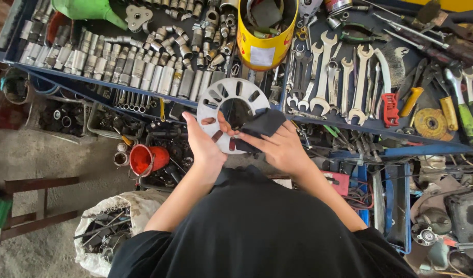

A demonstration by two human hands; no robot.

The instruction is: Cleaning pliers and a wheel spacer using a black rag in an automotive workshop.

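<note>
- Head view: left hand [204, 145] grips the edge of a slotted metal ring plate [232, 105], held up over the counter [319, 121].
- Right hand [280, 146] pinches a dark cloth [263, 126] against it.
- Sockets [138, 69] sit left, wrenches [334, 77] right, yellow can [263, 46] behind.

Blue metal tool tray [20, 62], rows of sockets [118, 64], spanners [331, 77], yellow can [265, 38], green funnel [87, 9], grinding disc [431, 123]

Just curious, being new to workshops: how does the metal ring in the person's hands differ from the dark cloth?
The metal ring is pale, rigid, round and slotted; the dark cloth is black, soft and folded. The left hand grips the ring's edge; the right hand presses the cloth onto it. Both are hand-held.
</note>
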